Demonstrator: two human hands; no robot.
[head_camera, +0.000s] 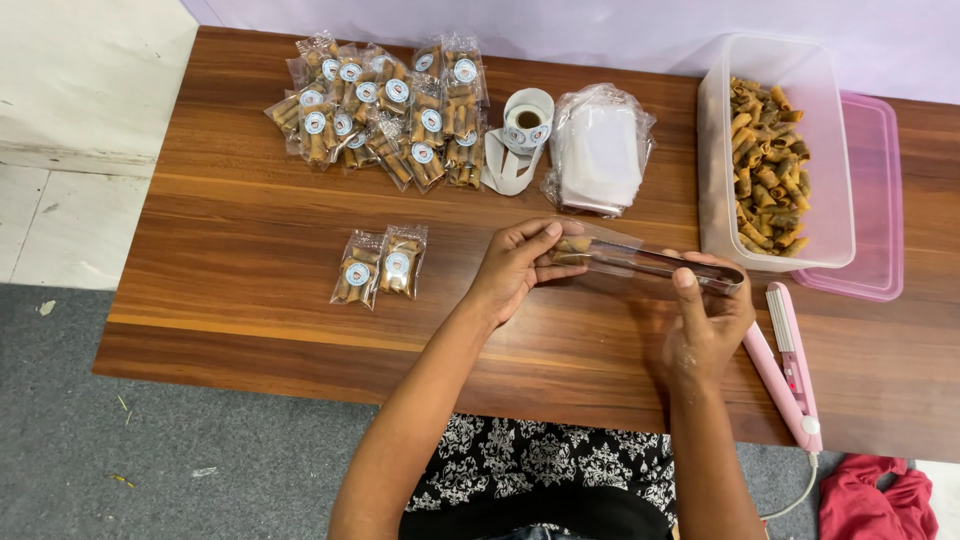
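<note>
From the head camera, the left hand (515, 268) pinches a small clear bag (590, 245) of snack rolls over the wooden table (240, 240), while the right hand (705, 320) grips metal tongs (665, 265) whose tips reach into it. Just beside lie two sealed packets (380, 265); behind are a packet pile (385, 110), sticker roll (527, 120), empty bags (598, 150), a snack tub (775, 150), and a pink sealer (790, 365).

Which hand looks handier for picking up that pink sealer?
Probably the right hand: the pink sealer lies just beside it, while the left hand grips the snack-filled end of the clear bag.

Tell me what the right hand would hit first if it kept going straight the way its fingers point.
The right hand points up and away across the table, holding metal tongs at a small clear bag. Straight on, it would probably first meet the clear plastic tub of rolled snacks, though depth is unclear.
</note>
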